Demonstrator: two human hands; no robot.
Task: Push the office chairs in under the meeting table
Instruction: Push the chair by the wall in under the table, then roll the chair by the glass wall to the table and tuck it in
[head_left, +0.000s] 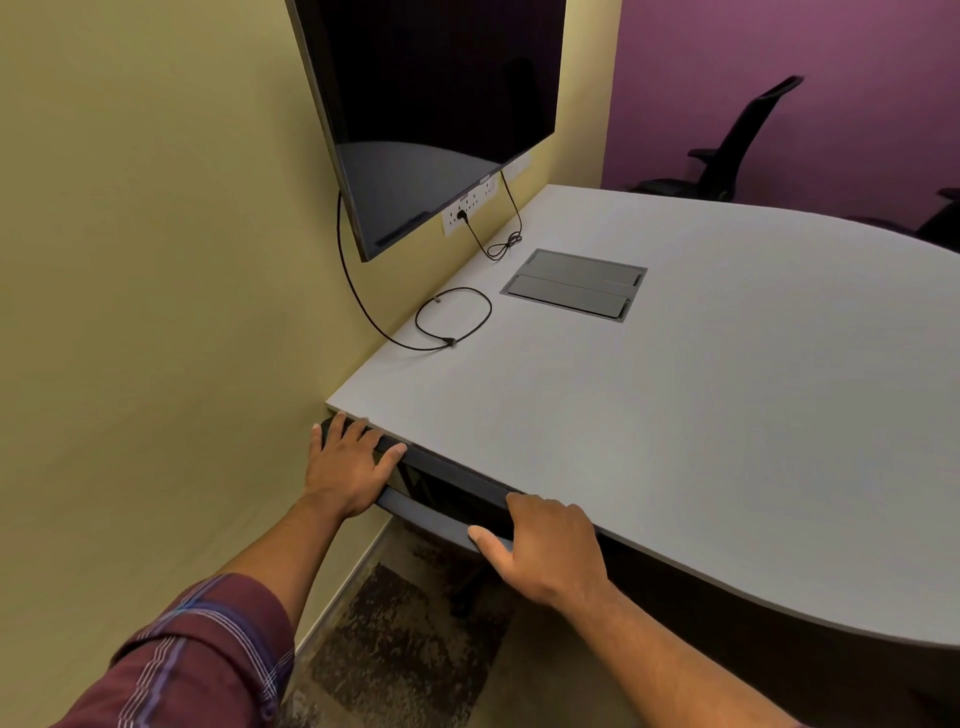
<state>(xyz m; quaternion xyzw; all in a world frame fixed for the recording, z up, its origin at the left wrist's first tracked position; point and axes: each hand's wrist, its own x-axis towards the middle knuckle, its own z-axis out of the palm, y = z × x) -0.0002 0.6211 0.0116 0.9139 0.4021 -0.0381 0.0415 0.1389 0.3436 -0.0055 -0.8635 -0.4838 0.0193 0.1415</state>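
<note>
A black office chair (447, 480) stands tucked against the near edge of the grey meeting table (727, 415); only the top of its backrest shows, the rest is hidden beneath the tabletop. My left hand (345, 467) lies flat on the left end of the backrest top, fingers spread. My right hand (545, 545) grips the right end of the backrest, thumb in front. A second black office chair (727, 150) stands at the far side of the table by the purple wall, backrest in profile.
A dark wall-mounted screen (436, 104) hangs over the table's left end on the yellow wall (156, 260). Loose black cables (452, 317) and a grey cable hatch (574, 286) lie on the tabletop. Patterned carpet (395, 639) runs below.
</note>
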